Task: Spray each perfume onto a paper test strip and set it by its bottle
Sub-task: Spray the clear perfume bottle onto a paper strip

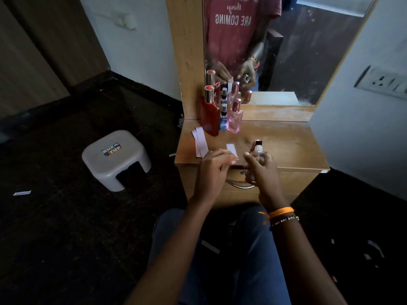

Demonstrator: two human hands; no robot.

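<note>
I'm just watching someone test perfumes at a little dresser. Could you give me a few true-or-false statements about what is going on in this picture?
1. The right hand holds a clear bottle. True.
2. The left hand holds the red bottle. False: it holds a paper strip; the red bottle stands at the back of the dresser.
3. Three bottles stand by the mirror. True: red, a small blue bottle and a pink bottle.
4. The stool is on the dresser. False: it is on the floor, to the left.
5. Spare strips lie left of the red bottle. True.
</note>
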